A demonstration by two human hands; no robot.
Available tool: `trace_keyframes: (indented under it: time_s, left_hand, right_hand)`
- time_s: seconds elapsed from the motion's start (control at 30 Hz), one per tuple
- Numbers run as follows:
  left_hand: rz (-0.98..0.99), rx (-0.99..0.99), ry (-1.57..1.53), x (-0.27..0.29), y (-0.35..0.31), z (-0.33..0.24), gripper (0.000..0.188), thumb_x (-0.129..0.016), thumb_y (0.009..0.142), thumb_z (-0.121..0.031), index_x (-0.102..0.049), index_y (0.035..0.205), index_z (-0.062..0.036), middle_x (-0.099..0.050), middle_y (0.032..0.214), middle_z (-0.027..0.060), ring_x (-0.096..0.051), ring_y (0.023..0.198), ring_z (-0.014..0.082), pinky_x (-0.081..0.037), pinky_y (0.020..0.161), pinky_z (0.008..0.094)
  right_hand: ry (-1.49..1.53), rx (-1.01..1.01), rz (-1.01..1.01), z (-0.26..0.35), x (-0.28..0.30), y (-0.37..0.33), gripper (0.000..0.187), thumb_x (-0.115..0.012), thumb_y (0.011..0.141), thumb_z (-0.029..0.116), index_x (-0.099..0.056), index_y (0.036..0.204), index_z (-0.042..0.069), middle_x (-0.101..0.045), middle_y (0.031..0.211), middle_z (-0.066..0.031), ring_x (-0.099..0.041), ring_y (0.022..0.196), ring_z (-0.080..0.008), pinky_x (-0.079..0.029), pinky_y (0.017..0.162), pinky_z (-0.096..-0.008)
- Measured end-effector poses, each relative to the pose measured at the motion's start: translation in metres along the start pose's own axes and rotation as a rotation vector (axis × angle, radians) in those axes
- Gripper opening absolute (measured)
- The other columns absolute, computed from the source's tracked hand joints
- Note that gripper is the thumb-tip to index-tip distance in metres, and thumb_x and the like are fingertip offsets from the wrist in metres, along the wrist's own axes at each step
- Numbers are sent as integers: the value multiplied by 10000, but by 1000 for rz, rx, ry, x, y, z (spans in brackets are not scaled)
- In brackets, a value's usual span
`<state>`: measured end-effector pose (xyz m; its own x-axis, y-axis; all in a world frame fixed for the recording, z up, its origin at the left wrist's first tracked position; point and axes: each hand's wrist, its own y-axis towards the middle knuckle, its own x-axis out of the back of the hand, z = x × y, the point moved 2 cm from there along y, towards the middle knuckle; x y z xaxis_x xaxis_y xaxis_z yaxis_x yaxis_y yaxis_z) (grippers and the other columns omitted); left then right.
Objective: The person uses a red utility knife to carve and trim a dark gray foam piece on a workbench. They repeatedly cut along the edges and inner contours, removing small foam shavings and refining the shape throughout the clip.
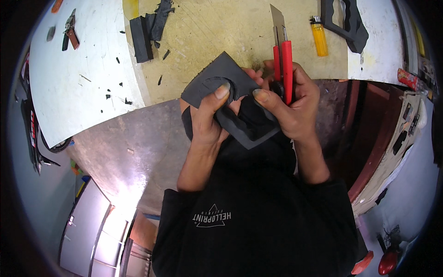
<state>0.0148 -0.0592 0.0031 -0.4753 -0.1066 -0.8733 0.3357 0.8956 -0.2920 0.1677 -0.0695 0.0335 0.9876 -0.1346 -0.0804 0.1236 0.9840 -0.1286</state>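
Both hands hold a square slab of dark grey foam (217, 76) in front of my chest. A circle is cut into the slab. My left hand (206, 117) grips it from below with the thumb pressed on the round cut piece. My right hand (288, 104) pinches the slab's right side with the thumb on the foam. It also holds a red utility knife (282, 55) upright, with its blade extended and pointing away from me.
A workbench (207, 27) lies ahead, with foam blocks (145, 30) and black scraps at the upper left. A yellow lighter (319, 38) and a cut-out foam frame (346, 21) sit at the upper right. Pliers (70, 32) rest on the white board on the left.
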Motion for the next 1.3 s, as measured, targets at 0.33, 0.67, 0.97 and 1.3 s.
trace_keyframes:
  time_s: [0.33,0.67,0.97,1.3]
  left_hand:
    - [-104,-111,263,-3,0,-11,476,-573,899,-214,-542,1246,110,-651,1145,270,-668,1056,380,-518,971,469]
    - [-29,-63,-90,-8,1,-5,410,-598,920,-117,-541,1237,136,-642,1162,295,-671,1053,418,-551,968,537]
    - [-48,-1,45,-10,-1,-1,423,-595,975,-128,-508,1330,85,-622,1255,265,-647,1143,382,-550,972,477]
    - [-13,5,-78,-14,-2,-2,432,-525,991,-182,-516,1332,83,-615,1268,274,-644,1150,382,-544,983,484]
  right_hand:
    - [107,-42,-108,29,39,-11,621,-572,1024,332,-329,1465,-31,-662,1069,-241,-711,802,-309,-609,643,-362]
    - [583,451,247,18,50,-22,935,-747,772,683,-399,1268,-29,-638,1065,-216,-644,989,-369,-557,773,-379]
    - [-69,576,12,34,2,-49,692,-781,861,215,-451,1381,-100,-621,1139,-333,-689,1033,-405,-589,872,-450]
    - [-489,712,35,53,-10,-37,414,-706,804,-22,-592,1190,-118,-668,950,-288,-720,885,-403,-606,796,-418]
